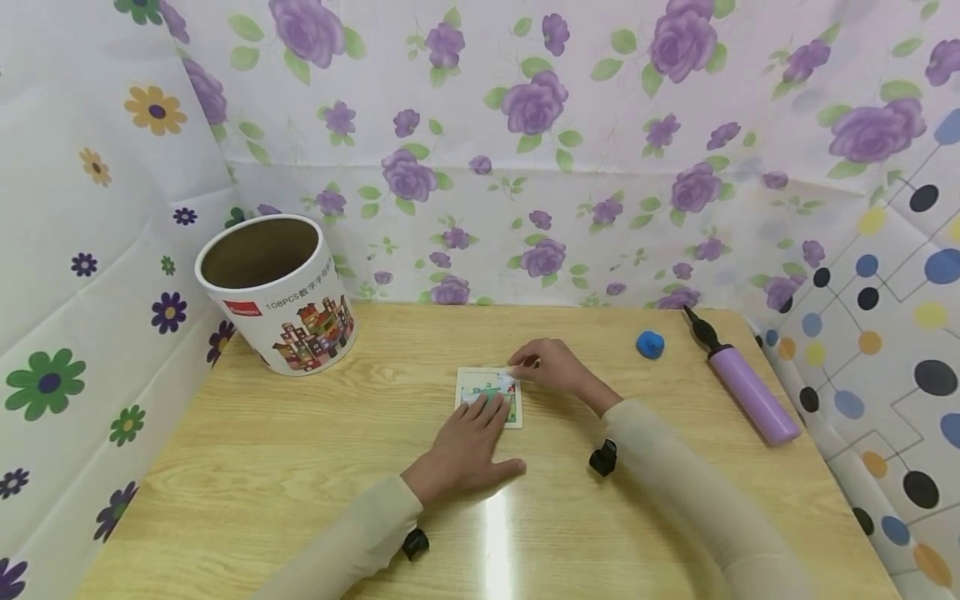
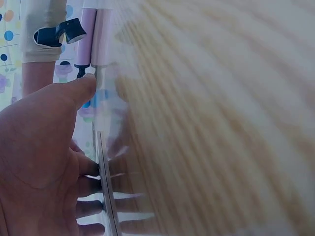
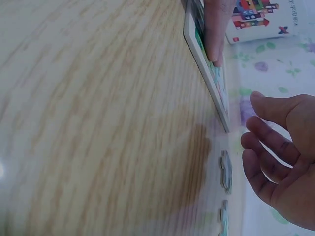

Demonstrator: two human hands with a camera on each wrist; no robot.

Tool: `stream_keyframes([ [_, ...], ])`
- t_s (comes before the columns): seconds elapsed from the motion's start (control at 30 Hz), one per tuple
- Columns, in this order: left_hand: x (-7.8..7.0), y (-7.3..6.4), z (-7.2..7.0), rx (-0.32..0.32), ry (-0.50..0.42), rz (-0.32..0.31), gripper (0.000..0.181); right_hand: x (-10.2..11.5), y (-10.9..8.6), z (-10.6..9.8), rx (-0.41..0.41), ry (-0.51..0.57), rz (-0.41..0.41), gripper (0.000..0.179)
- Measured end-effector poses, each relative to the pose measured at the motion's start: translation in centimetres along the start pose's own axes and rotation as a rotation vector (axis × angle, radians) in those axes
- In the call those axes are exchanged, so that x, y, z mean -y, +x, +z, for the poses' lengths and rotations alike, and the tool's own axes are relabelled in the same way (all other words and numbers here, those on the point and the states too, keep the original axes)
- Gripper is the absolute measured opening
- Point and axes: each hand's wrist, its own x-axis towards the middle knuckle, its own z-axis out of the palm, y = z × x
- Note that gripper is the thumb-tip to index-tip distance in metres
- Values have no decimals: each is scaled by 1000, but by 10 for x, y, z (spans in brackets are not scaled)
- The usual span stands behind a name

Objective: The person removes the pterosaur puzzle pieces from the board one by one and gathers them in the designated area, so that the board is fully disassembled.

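Note:
A small square jigsaw puzzle in a pale frame [image 1: 468, 375] lies on the table, its picture partly hidden under my left hand [image 1: 471, 446]. The fingers of that hand are straight and rest on the puzzle, thumb spread to the side. At the puzzle's upper right corner is my right hand [image 1: 555, 367]. In the right wrist view its thumb [image 3: 270, 108] and loosely bent fingers are apart, with nothing between them. Two thin loose puzzle pieces lie on the table below this hand, the nearer piece [image 3: 226, 172] just past the frame's corner.
A large white printed bucket [image 1: 281, 308] stands at the back left. Toward the right are a small blue toy [image 1: 650, 344] and a purple hand pump [image 1: 752, 393] with a black nozzle. Flower-patterned cloth [image 1: 480, 233] hangs behind the wooden table [image 1: 315, 450].

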Motion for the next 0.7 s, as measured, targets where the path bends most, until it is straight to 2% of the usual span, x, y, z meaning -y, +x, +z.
stream_keyframes([
  [0.23,1,0,3,18,19,14,96,7,5,9,23,-8,9,18],
  [0.5,2,0,5,11,49,21,96,8,10,15,76,-59,20,15],
  [0.7,3,-1,5,2,56,24,96,10,11,17,128,-79,-25,13],
])
